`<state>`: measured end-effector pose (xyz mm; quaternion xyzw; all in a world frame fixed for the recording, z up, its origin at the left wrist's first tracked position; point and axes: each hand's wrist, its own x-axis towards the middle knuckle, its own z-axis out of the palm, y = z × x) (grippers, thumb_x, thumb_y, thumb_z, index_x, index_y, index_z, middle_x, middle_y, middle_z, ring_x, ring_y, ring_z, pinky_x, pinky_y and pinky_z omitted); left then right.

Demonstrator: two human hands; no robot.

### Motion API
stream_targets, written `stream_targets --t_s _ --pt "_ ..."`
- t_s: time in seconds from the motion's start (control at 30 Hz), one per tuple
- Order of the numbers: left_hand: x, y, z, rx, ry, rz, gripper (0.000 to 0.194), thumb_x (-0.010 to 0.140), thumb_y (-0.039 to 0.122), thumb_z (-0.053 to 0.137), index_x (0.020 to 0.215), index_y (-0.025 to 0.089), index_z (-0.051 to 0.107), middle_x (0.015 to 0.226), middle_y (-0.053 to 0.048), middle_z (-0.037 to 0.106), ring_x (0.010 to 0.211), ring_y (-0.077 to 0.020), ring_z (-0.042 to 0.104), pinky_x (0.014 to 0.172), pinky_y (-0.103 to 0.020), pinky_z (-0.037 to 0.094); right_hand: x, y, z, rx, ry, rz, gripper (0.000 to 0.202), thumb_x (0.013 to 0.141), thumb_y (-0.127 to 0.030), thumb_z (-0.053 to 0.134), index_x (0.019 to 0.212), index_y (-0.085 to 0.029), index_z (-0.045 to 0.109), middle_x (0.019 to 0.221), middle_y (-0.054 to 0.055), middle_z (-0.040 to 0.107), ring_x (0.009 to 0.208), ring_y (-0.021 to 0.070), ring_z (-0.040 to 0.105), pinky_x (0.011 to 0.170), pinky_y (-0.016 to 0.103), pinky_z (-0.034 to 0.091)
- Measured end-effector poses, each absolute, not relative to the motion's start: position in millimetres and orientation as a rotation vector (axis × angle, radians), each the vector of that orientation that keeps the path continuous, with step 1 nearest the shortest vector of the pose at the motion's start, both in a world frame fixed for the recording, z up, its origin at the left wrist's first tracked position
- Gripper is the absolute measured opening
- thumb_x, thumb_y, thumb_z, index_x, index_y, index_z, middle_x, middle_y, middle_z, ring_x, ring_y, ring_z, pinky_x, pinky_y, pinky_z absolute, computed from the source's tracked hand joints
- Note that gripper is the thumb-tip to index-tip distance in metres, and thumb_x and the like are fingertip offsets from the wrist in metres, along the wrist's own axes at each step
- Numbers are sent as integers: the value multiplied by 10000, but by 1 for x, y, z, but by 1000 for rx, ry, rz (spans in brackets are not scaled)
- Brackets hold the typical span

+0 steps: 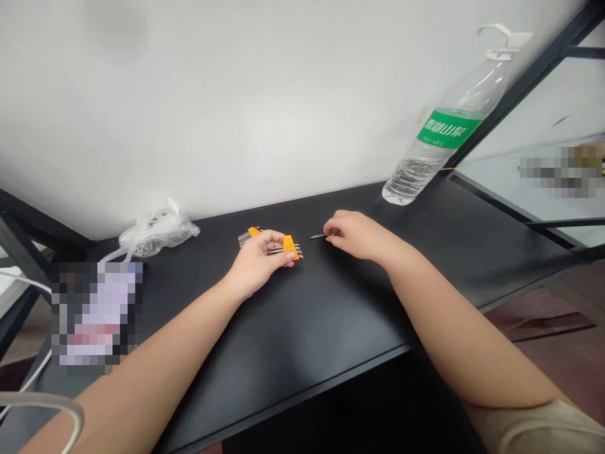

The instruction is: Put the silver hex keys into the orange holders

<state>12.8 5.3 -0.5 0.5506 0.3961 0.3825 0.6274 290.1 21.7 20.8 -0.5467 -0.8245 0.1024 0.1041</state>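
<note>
My left hand (258, 261) is closed around an orange plastic holder (290, 244) with several thin metal bits set in it. The bits' tips stick out on the right, and their other ends show at the left beside a second orange part (254, 231). To the right, my right hand (350, 233) pinches a short, slim, dark metal bit (317, 236) between thumb and fingers, low over the black tabletop. A small gap separates this piece from the holder. My fingers hide part of both things.
A large water bottle (425, 151) with a green label stands against the wall at the back right. At the back left lies a clear plastic bag (158, 233). A blurred-out flat object (101, 309) and white cables (40, 397) are at the left. The black table's front edge (302, 400) runs below my arms.
</note>
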Motion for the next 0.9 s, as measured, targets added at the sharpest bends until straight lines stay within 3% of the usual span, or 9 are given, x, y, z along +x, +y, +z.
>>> stream_targets --t_s 0.17,0.3,0.43,0.6,0.9 --pt "13 5 1 1264 923 868 371 747 279 904 1028 156 695 953 -72 774 841 -188 743 855 -392 628 290 23 19 -1718 -2481 300 133 913 -179 597 904 -209 727 980 63 680 795 176 623 736 291 448" --pt "13 6 0 1275 921 861 379 748 297 905 1027 160 690 959 -74 777 864 -198 744 868 -408 627 283 15 21 -1814 -2529 244 64 836 -158 649 796 -203 673 910 66 676 725 181 598 648 300 405" --pt "14 6 1 1273 906 871 387 736 315 912 1008 160 683 948 -69 773 866 -205 743 862 -422 634 271 5 27 -1605 -2501 311 110 773 -127 676 744 -207 607 806 46 656 668 174 558 598 300 370" --pt "13 5 3 1274 903 873 396 733 322 912 1010 157 682 952 -67 766 844 -195 737 872 -428 635 258 -3 38 -1159 -2345 524 86 860 -138 603 878 -216 634 811 -2 631 670 139 547 638 269 420" --pt "14 5 4 1271 905 860 397 741 319 910 1019 157 677 932 -61 767 822 -188 740 874 -426 633 260 -3 35 -1080 -2369 374 159 957 -156 562 944 -215 709 934 46 658 779 170 597 714 308 457"
